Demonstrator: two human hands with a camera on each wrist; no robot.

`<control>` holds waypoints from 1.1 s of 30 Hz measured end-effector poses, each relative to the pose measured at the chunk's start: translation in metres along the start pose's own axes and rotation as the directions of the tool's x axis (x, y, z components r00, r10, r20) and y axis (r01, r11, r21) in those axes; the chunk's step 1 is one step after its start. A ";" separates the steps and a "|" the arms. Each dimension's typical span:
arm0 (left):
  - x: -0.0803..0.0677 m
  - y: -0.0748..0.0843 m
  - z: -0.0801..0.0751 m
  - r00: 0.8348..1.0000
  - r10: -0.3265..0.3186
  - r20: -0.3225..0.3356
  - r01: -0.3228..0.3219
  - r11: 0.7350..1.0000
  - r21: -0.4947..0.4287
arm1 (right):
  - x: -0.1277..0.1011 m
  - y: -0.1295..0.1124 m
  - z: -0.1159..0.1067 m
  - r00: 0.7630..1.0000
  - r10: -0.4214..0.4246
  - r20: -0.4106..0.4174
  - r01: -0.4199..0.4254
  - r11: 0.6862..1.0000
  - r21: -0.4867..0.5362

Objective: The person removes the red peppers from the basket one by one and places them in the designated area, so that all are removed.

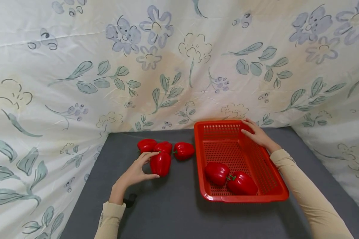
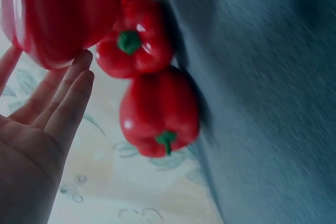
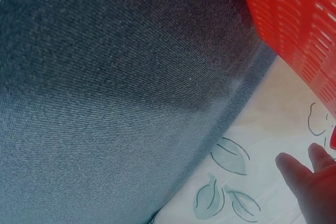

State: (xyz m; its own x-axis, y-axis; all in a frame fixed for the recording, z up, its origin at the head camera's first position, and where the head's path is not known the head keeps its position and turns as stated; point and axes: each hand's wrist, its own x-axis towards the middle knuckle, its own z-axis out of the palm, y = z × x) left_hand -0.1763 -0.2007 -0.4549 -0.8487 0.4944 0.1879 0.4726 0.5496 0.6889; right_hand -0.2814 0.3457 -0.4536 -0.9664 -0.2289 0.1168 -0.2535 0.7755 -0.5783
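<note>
Here we are at the left hand [image 1: 139, 169], with a pepper [image 1: 160, 164] pinched between thumb and fingertips, thumb at its near end, fingers at its far end. From the left wrist we see the fingertips right against its red skin. Whether it clears the table [image 1: 167, 209] or touches the pepper behind, we can't fairly judge from these angles.

Just beyond it, three more: a left pepper [image 1: 146, 146], a middle pepper [image 1: 164, 146] partly hidden by the held one, and a right pepper [image 1: 183, 151], close to the basket [image 1: 201, 159]. All three sit on the grey table, left of the basket.

Over to the right hand [image 1: 258, 135], and we find it at the basket's far right corner, fingers spread and thumb set well apart, resting at the rim. Inside, at the near end, we have two peppers [image 1: 217, 173] lying on their sides, green stems pointing toward each other. The basket itself is red, its walls and floor pierced with slots.

Farther out, we see cream sleeves [image 1: 110, 214] on both arms, and a flowered cloth [image 1: 179, 66] hanging behind the table.
</note>
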 end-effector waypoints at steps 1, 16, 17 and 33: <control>-0.001 -0.002 -0.001 1.000 -0.003 -0.003 0.003 1.000 -0.002 | 0.000 0.000 0.000 1.000 0.001 0.000 -0.001 1.000 0.000; -0.022 -0.033 -0.015 0.995 -0.100 -0.015 0.101 0.995 0.028 | 0.003 -0.001 -0.002 1.000 0.007 0.004 -0.007 1.000 -0.005; -0.023 -0.034 -0.016 0.994 -0.108 -0.015 0.108 0.994 0.035 | 0.004 -0.001 -0.002 1.000 0.007 0.005 -0.007 1.000 -0.004; -0.029 -0.047 -0.038 0.983 -0.180 -0.025 0.182 0.979 0.090 | 0.004 0.003 -0.001 1.000 0.012 0.002 -0.012 1.000 0.007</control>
State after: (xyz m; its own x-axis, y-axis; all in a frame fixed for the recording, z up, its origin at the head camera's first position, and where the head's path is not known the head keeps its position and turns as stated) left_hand -0.1831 -0.2664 -0.4660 -0.9258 0.3699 0.0781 0.3295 0.6885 0.6461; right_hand -0.2864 0.3475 -0.4540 -0.9694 -0.2206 0.1076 -0.2411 0.7743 -0.5850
